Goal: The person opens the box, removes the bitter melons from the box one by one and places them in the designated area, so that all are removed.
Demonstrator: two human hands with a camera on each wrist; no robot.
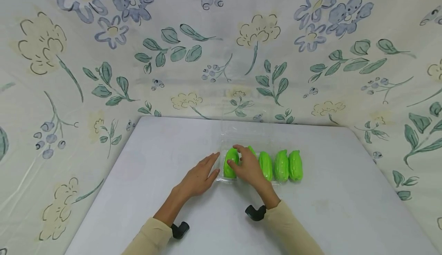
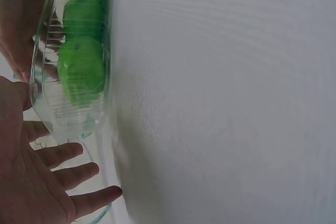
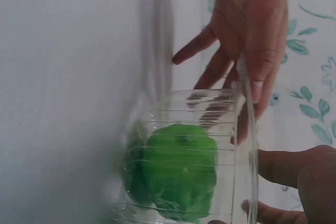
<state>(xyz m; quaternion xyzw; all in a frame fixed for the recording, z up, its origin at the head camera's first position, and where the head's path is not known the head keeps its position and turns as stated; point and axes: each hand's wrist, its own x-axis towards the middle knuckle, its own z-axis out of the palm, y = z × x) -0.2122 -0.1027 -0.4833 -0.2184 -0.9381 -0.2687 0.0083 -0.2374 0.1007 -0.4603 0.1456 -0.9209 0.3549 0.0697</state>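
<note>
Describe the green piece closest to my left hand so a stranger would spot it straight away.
Below the flowered backdrop is a white table, with a clear plastic container toward its far edge. Inside that lies a plump, elongated, bright green piece. Among its similar green neighbours, it is the leftmost, and the one nearest your left hand.

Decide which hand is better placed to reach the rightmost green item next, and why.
Probably the right hand: it's nearer the rightmost green item, while the left hand is beside the left end of the clear box.
</note>
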